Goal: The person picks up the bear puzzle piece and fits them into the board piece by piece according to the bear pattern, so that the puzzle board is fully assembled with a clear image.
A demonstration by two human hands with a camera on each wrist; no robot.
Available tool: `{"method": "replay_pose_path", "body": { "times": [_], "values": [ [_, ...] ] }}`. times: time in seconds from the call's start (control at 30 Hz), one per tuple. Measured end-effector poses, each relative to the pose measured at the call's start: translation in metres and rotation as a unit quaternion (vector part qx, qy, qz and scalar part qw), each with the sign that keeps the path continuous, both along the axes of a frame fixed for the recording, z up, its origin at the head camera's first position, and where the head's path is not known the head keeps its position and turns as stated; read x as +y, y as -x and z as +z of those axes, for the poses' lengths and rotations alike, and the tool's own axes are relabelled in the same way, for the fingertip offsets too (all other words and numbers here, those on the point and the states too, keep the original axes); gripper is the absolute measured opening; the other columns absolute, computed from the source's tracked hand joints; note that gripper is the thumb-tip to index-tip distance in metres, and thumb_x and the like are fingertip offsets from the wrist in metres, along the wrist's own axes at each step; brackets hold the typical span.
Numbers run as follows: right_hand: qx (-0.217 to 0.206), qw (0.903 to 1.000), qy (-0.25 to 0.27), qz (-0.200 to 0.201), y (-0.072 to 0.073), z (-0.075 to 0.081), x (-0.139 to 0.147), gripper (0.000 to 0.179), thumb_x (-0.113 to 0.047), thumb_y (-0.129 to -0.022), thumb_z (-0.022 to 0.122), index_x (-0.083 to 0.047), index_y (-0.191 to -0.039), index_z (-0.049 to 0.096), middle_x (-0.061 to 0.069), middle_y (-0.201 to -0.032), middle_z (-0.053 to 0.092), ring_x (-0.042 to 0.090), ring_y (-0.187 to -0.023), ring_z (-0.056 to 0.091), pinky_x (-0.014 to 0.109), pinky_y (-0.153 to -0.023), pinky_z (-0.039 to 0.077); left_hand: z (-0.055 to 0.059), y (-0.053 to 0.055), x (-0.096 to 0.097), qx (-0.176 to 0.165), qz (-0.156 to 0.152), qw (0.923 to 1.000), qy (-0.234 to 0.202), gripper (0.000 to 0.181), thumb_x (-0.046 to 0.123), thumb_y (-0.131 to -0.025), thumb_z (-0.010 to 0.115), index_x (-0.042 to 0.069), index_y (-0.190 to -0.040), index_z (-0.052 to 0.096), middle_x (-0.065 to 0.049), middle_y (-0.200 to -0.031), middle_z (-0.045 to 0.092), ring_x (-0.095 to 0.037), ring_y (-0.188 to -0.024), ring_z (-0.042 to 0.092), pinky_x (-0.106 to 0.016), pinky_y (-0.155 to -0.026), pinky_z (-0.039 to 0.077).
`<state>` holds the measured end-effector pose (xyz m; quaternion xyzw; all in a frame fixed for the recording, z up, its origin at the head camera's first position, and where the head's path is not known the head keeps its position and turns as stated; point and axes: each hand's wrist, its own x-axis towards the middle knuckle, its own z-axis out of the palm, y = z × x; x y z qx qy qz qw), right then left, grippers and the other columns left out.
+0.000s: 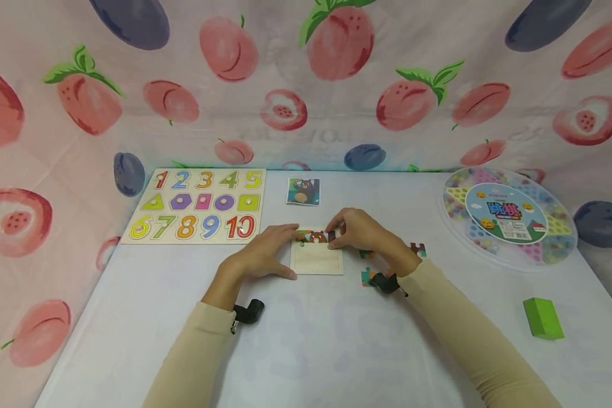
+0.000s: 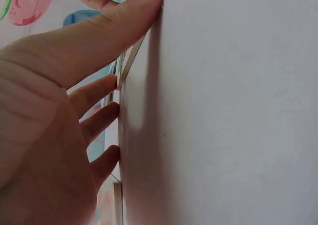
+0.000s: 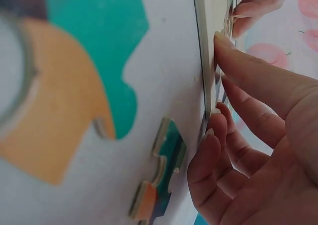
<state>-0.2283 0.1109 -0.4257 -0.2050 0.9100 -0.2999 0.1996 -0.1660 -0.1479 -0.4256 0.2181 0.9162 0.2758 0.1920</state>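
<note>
A shallow wooden puzzle tray (image 1: 317,262) lies on the table, its top row filled with bear-picture pieces (image 1: 316,237) and its lower part bare wood. Along the tray's left side my left hand (image 1: 262,252) rests, fingers fairly straight at the upper left corner and thumb near the lower left one. At the upper right corner my right hand (image 1: 361,231) pinches a dark jigsaw piece (image 1: 331,234) between thumb and fingers, mostly covered by them. Loose jigsaw pieces lie by the right wrist, among them a green-and-orange piece (image 1: 367,276) and a brown piece (image 1: 418,249).
Above the tray lies a bear picture card (image 1: 303,191). A number-and-shape board (image 1: 194,207) is at the back left. A round Chinese checkers box (image 1: 510,218) stands at the back right, with a green block (image 1: 543,318) nearer on the right. A fruit-print cloth (image 1: 331,107) hangs behind.
</note>
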Motion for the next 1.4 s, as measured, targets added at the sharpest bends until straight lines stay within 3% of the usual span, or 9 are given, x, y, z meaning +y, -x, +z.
{"method": "replay_pose_path", "body": {
  "times": [0.17,0.33,0.43,0.6,0.93,1.13,1.4],
  "values": [
    [0.006,0.9996,0.006,0.026,-0.001,0.003,0.004,0.034,-0.024,-0.083,0.085,-0.011,-0.114,0.076,0.009,-0.105,0.067,0.019,-0.084,0.056,0.029,-0.070,0.048,0.001,0.002,0.001,-0.007,0.007,0.9999,-0.003,0.084,0.031,-0.076,0.091,0.019,-0.149,0.050,-0.002,-0.169,0.031,-0.030,-0.157,0.026,-0.053,-0.129,0.026],
    [0.013,0.9963,0.002,0.085,-0.001,0.013,0.020,0.048,-0.028,-0.086,0.083,-0.013,-0.129,0.070,0.008,-0.129,0.068,0.025,-0.111,0.061,0.041,-0.095,0.054,0.001,0.002,0.001,-0.015,0.011,0.9998,-0.005,0.084,0.030,-0.076,0.091,0.019,-0.148,0.051,-0.002,-0.169,0.031,-0.030,-0.157,0.025,-0.052,-0.129,0.026],
    [0.014,0.9963,-0.006,0.085,-0.002,0.020,0.033,0.054,-0.028,-0.086,0.083,-0.014,-0.135,0.066,0.007,-0.138,0.066,0.028,-0.122,0.060,0.047,-0.103,0.052,0.001,0.001,0.001,-0.020,0.016,0.9996,-0.008,0.084,0.029,-0.075,0.092,0.019,-0.148,0.051,-0.002,-0.169,0.031,-0.029,-0.157,0.026,-0.051,-0.129,0.026],
    [0.020,0.9983,-0.014,0.053,-0.004,0.024,0.058,0.053,-0.025,-0.086,0.083,-0.013,-0.134,0.066,0.007,-0.136,0.067,0.029,-0.122,0.058,0.049,-0.101,0.052,0.001,0.002,0.002,-0.028,0.026,0.9991,-0.019,0.086,0.027,-0.073,0.093,0.018,-0.148,0.051,0.000,-0.168,0.033,-0.027,-0.157,0.026,-0.050,-0.130,0.026],
    [0.041,0.9984,-0.011,0.037,-0.015,0.015,0.085,0.045,-0.026,-0.080,0.088,-0.014,-0.118,0.069,0.003,-0.117,0.073,0.029,-0.120,0.059,0.054,-0.106,0.048,-0.002,0.003,-0.002,-0.031,0.013,0.9991,-0.027,0.085,0.026,-0.073,0.093,0.019,-0.147,0.052,-0.001,-0.168,0.033,-0.029,-0.157,0.027,-0.050,-0.129,0.027],
    [0.037,0.9979,0.002,0.053,-0.019,0.006,0.090,0.034,-0.028,-0.079,0.088,-0.019,-0.108,0.072,0.002,-0.115,0.072,0.028,-0.117,0.058,0.053,-0.104,0.046,0.000,0.002,-0.004,-0.031,0.006,0.9990,-0.032,0.085,0.025,-0.073,0.092,0.018,-0.148,0.052,-0.003,-0.169,0.032,-0.031,-0.157,0.026,-0.051,-0.129,0.027],
    [0.032,0.9972,0.018,0.064,-0.020,0.000,0.088,0.028,-0.023,-0.081,0.087,-0.018,-0.106,0.074,0.002,-0.115,0.074,0.029,-0.119,0.059,0.050,-0.101,0.047,-0.001,0.004,-0.005,-0.025,0.008,0.9990,-0.037,0.084,0.025,-0.073,0.092,0.018,-0.147,0.053,-0.003,-0.168,0.033,-0.031,-0.157,0.025,-0.053,-0.129,0.025]
  ]
}}
